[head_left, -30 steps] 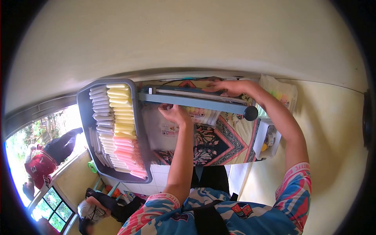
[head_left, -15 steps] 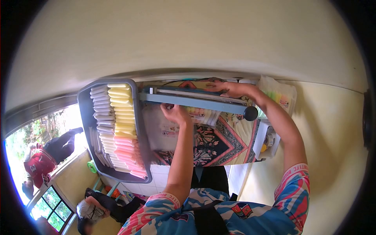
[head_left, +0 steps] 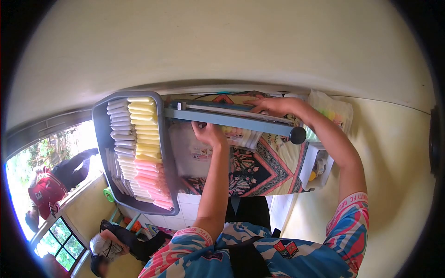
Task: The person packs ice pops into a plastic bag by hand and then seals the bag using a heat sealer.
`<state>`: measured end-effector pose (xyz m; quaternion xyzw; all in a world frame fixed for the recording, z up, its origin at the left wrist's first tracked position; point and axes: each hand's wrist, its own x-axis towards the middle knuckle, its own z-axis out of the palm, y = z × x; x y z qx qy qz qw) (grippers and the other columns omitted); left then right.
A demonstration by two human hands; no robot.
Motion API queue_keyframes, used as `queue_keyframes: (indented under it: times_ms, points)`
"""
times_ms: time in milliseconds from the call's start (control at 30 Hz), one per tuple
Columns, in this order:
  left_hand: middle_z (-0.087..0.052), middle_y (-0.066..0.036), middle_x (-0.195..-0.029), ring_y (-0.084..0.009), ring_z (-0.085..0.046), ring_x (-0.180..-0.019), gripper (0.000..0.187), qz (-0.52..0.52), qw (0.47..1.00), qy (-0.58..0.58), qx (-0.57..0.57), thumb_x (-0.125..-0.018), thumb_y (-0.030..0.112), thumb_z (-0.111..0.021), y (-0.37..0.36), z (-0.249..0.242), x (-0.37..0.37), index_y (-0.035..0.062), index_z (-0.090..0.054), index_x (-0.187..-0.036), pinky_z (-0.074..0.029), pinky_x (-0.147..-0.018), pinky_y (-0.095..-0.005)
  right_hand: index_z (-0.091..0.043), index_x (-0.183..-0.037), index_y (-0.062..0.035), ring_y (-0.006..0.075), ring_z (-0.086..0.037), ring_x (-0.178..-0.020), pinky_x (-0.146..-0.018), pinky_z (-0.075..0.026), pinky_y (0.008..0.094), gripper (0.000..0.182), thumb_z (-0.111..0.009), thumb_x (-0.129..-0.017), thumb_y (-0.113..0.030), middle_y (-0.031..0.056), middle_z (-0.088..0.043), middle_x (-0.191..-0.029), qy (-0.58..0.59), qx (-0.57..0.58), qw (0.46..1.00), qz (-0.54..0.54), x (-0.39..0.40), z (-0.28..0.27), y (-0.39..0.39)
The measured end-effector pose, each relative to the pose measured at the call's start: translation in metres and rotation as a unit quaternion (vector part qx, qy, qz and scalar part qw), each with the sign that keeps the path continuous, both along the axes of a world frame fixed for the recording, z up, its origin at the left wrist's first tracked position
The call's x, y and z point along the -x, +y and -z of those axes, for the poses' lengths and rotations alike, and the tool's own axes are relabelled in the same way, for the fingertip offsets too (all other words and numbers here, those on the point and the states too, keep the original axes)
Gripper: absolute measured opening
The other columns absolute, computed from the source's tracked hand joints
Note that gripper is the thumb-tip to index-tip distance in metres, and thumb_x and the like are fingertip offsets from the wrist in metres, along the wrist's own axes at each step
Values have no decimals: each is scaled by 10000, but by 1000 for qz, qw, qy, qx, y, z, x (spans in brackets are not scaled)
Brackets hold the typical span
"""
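Patterned cloth [head_left: 248,171] covered the desk [head_left: 278,189] in front of you. On its near left part lay clear plastic bags [head_left: 185,155], beside your left wrist; a white box [head_left: 306,170] with a tape roll [head_left: 319,166] in it stood at the right end.

Farther in, the blue sealer [head_left: 232,120] lay between your hands. Its long axis ran across you from left to right, slanting so that the end with the black knob [head_left: 297,135] came nearer to you. Your left hand [head_left: 209,134] was on the near side, left of the middle, its fingers curled up at the bar's near edge; whether it gripped anything could not be determined. Your right hand [head_left: 271,106] was nearer the knob end, reached over to the far side, open, with fingers extended and apart; firm contact could not be confirmed.

To the left, a grey tub [head_left: 168,153] stood close beside the sealer's end, with grey, yellow and pink packets stacked in rows. Past the right hand, a translucent bag [head_left: 340,116] showed coloured contents. Behind everything rose a pale wall [head_left: 222,51]. Off to the left were a seated person [head_left: 109,243] and, beyond the window opening, a person in red [head_left: 46,192].
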<state>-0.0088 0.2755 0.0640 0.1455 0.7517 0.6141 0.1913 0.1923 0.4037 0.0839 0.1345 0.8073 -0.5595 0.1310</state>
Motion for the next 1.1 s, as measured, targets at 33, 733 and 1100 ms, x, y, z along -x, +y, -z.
queue_keyframes:
  times_ms: [33,733,1100]
  points:
    - [-574,2,-853,-101,-497,-754,194,5,1000,5,7,-812,3,-653,-1,-1,0,-15,-607,-1000,-419,-699,-234,-521,-1330,-197,319,-181,-1422,-1160,-153,436,520,-557,-837,-33,138,-209,-1538,0,-10,1000,0,-2,5,-1]
    - [-631,-46,-896,-120,-563,-792,210,-74,996,-56,13,-771,-29,-683,3,-6,-6,-32,-599,-964,-453,-723,-256,-507,-1342,-186,300,-287,-1385,-1110,-288,362,611,-510,-802,99,104,-266,-1526,-79,100,990,54,-4,1,1]
    - [-621,-64,-966,-147,-577,-868,160,-42,958,-281,-41,-809,-50,-613,-3,-6,36,-18,-580,-963,-452,-793,-279,-503,-1344,-172,283,-281,-1387,-1110,-284,352,595,-552,-806,76,95,-262,-1529,-112,139,982,63,-5,8,1]
